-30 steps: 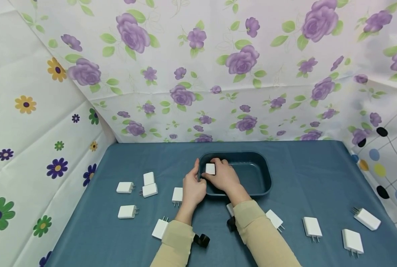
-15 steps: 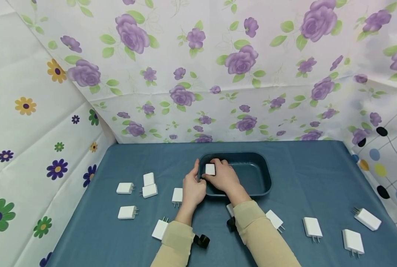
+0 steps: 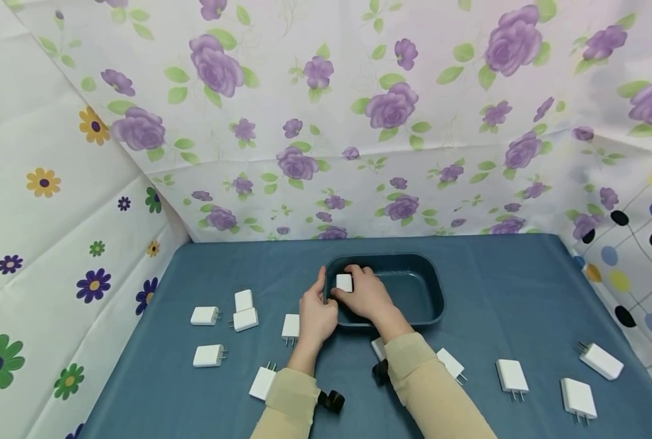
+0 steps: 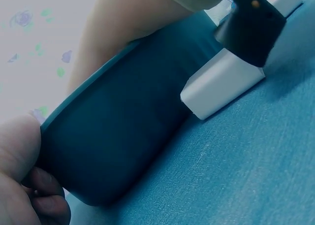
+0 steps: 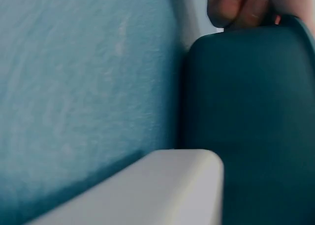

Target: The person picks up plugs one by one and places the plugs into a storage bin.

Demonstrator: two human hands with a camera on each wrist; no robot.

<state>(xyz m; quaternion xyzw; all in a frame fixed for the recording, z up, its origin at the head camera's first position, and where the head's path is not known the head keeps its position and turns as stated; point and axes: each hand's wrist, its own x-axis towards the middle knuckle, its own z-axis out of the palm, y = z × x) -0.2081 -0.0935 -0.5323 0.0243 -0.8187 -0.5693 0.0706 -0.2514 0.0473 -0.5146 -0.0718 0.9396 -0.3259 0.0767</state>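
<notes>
Beige-cuffed left hand (image 3: 317,314) clasping tray (image 3: 411,296), right hand (image 3: 367,294) curled inside, pinching charger (image 3: 344,283)

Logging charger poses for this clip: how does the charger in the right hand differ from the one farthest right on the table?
The held charger is gripped by the right hand at the left end of the tray; the far-right charger lies loose on the table. The held charger shows no prongs; the far-right charger's prongs point left and away from the person. Both are white.
</notes>
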